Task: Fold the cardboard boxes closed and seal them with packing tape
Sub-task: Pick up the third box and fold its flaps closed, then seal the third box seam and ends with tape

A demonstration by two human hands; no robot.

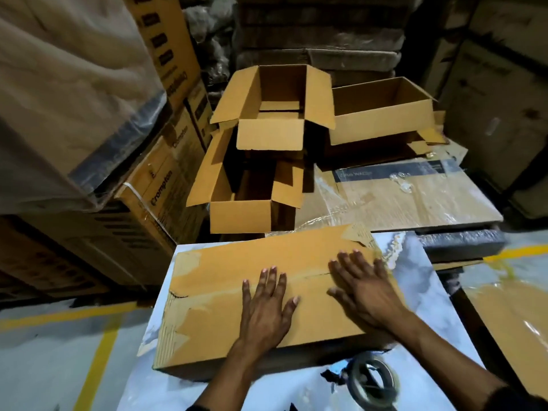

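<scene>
White tabletop [415, 262], closed cardboard box [225, 295] lengthwise left-to-right under flat hands.

A dim storeroom with a grey concrete floor [44, 366] marked by yellow lines [98, 360]. Printed cartons [166, 185] stand stacked on the left, more dark stacks [320, 34] behind, and wooden crates [498, 93] at right

A white marbled table [415, 262] carries a closed cardboard box [225, 295] lying flat across its middle. A roll of packing tape [372, 378] lies near the front edge, just beside the box.
</scene>
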